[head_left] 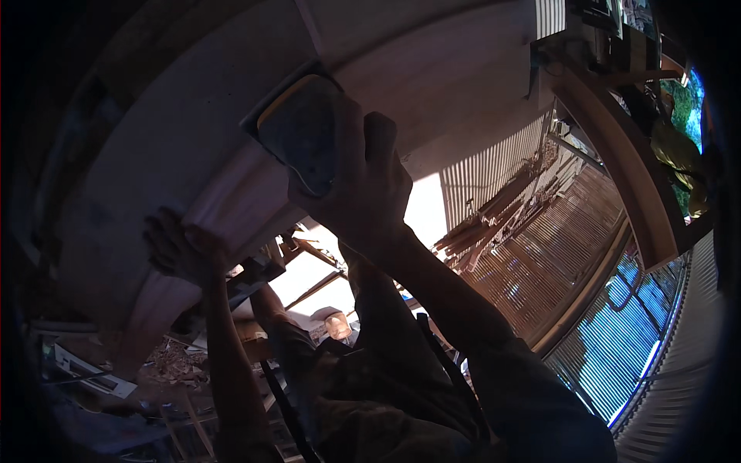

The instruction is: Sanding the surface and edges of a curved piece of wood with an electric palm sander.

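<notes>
In my right hand (363,181) is a dark sander (297,127) with a thin yellow line near its flat base. My fingers wrap round its body, and the base faces a large wooden panel (166,127). My left hand (185,247) lies on the panel near its close edge, fingers spread and holding nothing. The panel is smooth and pale brown, with a lighter reddish band (243,185) along the near edge. Shade hides the sander's details and its contact with the wood.
Stacked wood strips (509,201) lie beyond the panel's right side. A curved brown beam (629,162) rises at the right, near corrugated sheeting (664,409). Wood shavings (174,363) and a white slotted piece (89,370) lie at the lower left.
</notes>
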A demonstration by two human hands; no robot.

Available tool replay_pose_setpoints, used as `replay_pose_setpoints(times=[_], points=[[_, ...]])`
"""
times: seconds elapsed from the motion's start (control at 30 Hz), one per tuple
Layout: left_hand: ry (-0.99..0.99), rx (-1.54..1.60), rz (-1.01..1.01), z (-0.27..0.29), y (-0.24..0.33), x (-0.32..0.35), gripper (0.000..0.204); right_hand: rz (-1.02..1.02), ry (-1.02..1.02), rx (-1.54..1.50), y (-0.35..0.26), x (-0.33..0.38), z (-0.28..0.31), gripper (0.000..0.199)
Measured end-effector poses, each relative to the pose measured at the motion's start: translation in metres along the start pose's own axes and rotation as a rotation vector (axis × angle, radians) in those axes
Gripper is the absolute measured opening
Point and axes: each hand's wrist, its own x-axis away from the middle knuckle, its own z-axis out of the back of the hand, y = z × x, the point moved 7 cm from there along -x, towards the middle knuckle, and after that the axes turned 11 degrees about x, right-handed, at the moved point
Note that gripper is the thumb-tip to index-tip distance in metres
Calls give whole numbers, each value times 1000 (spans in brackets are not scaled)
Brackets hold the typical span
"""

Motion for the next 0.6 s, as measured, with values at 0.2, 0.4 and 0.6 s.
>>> replay_pose_setpoints(times=[0.2,0.4,0.6], points=[[23,25,57,2,-3,0,51,63,49,101,49,-20,7,73],[44,84,73,-1,0,3,48,253,54,407,195,-71,13,43],[17,35,77,-3,-7,4,52,118,144,142,52,8,10,75]])
